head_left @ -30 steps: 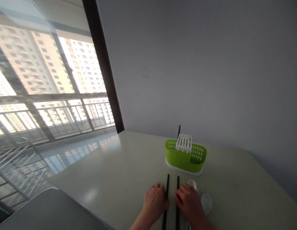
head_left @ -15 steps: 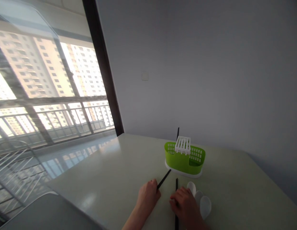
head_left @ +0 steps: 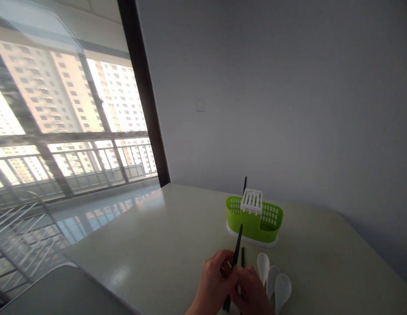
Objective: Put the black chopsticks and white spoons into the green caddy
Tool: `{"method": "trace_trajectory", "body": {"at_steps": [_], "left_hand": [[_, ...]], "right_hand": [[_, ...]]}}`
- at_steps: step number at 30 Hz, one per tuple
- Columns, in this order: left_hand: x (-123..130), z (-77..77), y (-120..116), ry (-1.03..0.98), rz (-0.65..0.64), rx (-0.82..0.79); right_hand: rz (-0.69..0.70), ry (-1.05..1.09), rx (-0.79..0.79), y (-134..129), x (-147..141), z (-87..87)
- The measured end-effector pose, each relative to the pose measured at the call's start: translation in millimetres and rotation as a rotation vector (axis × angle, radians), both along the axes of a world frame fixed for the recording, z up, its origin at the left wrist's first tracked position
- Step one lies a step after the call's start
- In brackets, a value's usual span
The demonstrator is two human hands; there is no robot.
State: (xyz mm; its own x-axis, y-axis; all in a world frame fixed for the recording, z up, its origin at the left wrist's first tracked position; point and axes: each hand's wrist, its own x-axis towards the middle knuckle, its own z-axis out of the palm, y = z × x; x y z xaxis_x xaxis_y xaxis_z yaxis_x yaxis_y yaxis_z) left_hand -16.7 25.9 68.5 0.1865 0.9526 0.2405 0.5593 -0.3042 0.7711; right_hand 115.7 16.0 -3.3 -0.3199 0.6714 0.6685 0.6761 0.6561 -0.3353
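Left hand is closed around a black chopstick over the tabletop, tip pointing toward the green basket; right hand is curled against it, but its grip is hard to tell; the chopstick looks light, stiff, maybe slippery, so its middle seems best to hold.

From my remote seat I see plain black on the sticks, unpatterned white on the spoons, and bright lime green on the basket, patterned with rows of small rectangular holes. Its base is white, as is the slat-striped rack. I also see a pale grey-green tabletop, a grey wall, a dark brown frame, and cream and white buildings gridded with darker windows.
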Motion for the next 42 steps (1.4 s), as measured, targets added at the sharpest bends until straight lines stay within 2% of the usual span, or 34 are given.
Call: {"method": "trace_trajectory", "body": {"at_steps": [3,6,10,12,14,17,20,23,25,27,31,36,42], "left_hand": [[-5.9,7.5,1.2,-0.023,-0.055,-0.051],[-12.2,15.5,2.5,-0.102,-0.165,-0.104],[-20.9,25.1,6.1,-0.166,-0.319,-0.184],[-25.2,34.2,11.0,-0.171,-0.351,-0.177],[-29.0,49.9,19.5,-0.204,-0.341,-0.145],[-31.1,85.2,41.4,-0.309,-0.285,-0.035],[-23.5,120.2,77.1,-0.368,-0.224,0.151],[-4.6,134.7,125.1,-0.357,-0.194,0.252],[11.1,129.9,158.6,-0.274,-0.151,0.238],[26.0,116.9,187.7,-0.182,-0.106,0.195],[46.3,83.9,223.7,-0.071,-0.083,0.128],[58.7,57.3,239.4,0.085,-0.087,0.092],[68.8,51.0,243.4,0.206,-0.106,0.128]], "right_hand": [[0.017,-0.038,0.041,-2.5,-0.5,7.3],[0.015,-0.059,0.076,-4.1,-1.9,12.5],[0.045,-0.045,0.115,-2.6,-2.9,10.2],[0.049,-0.040,0.125,-1.3,-1.8,8.5],[0.028,-0.027,0.111,-0.4,0.8,8.3],[-0.002,-0.009,0.065,0.8,5.7,9.9],[0.008,-0.006,0.065,3.6,9.3,8.6],[0.012,-0.029,0.154,8.8,10.1,1.5],[0.002,-0.044,0.218,13.4,9.4,-5.3],[-0.027,-0.023,0.263,18.5,7.9,-12.2],[-0.079,0.071,0.369,28.2,4.4,-22.9],[-0.096,0.043,0.443,33.6,2.9,-30.9],[-0.088,0.012,0.407,31.4,2.4,-31.7]]}}
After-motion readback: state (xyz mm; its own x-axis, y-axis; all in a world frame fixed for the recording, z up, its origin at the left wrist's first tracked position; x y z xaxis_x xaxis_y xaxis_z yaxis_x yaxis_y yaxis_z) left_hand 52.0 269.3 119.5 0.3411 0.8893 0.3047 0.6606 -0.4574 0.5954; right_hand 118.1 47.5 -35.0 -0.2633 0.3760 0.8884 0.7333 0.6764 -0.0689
